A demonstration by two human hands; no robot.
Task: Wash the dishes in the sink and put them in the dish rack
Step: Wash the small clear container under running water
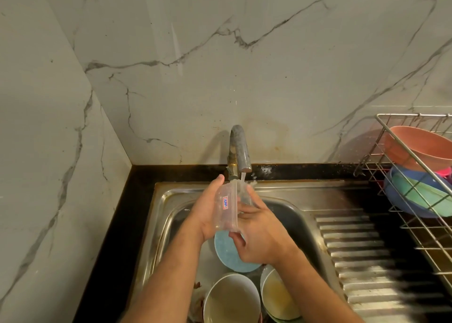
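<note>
- Head view: both hands hold a clear glass (226, 206) tilted under the faucet (241, 149), over the sink (281, 190). A thin stream of water (242, 176) runs onto the glass's upper end.
- The left hand (206, 215) cradles the glass from the left, its fingers (217, 182) straight and pressed together along the wall. The right hand (259, 237) takes the other side, fingers curled round it; the glass blurs its fingertips, so the exact hold there is probably a light wrap.
- A small red-and-blue sticker (225, 202) shows on the glass.
- Judged step: rinsing this glass, mid-task. Below the hands, a blue plate (230, 254) and two unwashed white bowls (231, 298) wait in the basin.
- The dish rack (415, 200) stands at the right on the dark bench (107, 237), beyond the ribbed drainboard (354, 249). It holds a pink bowl (420, 149), with blue and green dishes (420, 195) beneath.
- The next move likely calls for turning the glass so water reaches all sides, tipping it out, then carrying it right to a free spot in the rack.
</note>
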